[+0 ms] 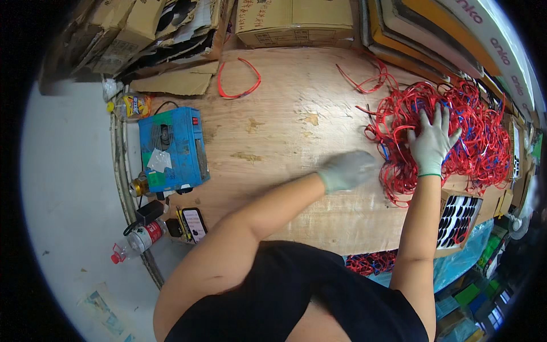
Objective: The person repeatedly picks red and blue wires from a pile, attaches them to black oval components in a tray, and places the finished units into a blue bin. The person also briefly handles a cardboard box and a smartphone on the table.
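I am looking down over a pale plywood worktable [273,142]; my right hand [432,139], in a grey knit glove, is lying flat with fingers spread wide on top of a big tangled heap of thin red plastic loops [456,137] at the right side of the table, pressing on it rather than gripping anything; my left hand [346,170], gloved the same, is blurring just beside the heap's left edge, and I cannot tell whether its fingers are closing on a strand or hanging loose; a few blue strands are showing through the red near my right wrist.

A single red plastic loop [239,80] is lying alone at the far middle of the table, well apart from the heap; a blue boxy metal machine [172,148] is sitting at the left edge, with a clear plastic bottle with a red label [139,238] and a small dark phone-like device [194,224] near the table's near-left corner; brown cardboard cartons [293,23] are stacking along the far edge; a tray of dark oval pieces [458,219] is resting just under my right forearm.
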`<control>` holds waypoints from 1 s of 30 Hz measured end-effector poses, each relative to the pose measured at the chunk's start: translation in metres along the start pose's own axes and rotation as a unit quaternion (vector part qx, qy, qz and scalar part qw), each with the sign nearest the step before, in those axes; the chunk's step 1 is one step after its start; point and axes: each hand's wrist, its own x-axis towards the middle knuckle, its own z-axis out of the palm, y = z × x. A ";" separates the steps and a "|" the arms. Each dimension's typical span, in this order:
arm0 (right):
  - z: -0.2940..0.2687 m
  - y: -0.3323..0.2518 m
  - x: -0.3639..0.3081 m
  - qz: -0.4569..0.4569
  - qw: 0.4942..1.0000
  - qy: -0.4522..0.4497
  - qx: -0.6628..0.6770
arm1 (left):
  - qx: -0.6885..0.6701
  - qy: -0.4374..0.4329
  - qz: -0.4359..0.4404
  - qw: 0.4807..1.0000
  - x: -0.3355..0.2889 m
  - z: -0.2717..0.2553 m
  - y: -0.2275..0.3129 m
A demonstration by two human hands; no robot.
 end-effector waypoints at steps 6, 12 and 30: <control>-0.026 -0.096 -0.026 -0.106 0.981 0.085 0.138 | 0.417 0.370 -0.123 0.821 -0.066 -0.150 -0.125; 0.037 -0.174 0.055 -0.182 0.978 0.057 0.082 | 0.390 0.342 -0.222 0.825 -0.071 -0.216 -0.161; -0.037 0.073 0.006 -0.071 0.903 0.381 0.183 | -0.171 0.362 0.290 0.869 0.123 -0.009 0.115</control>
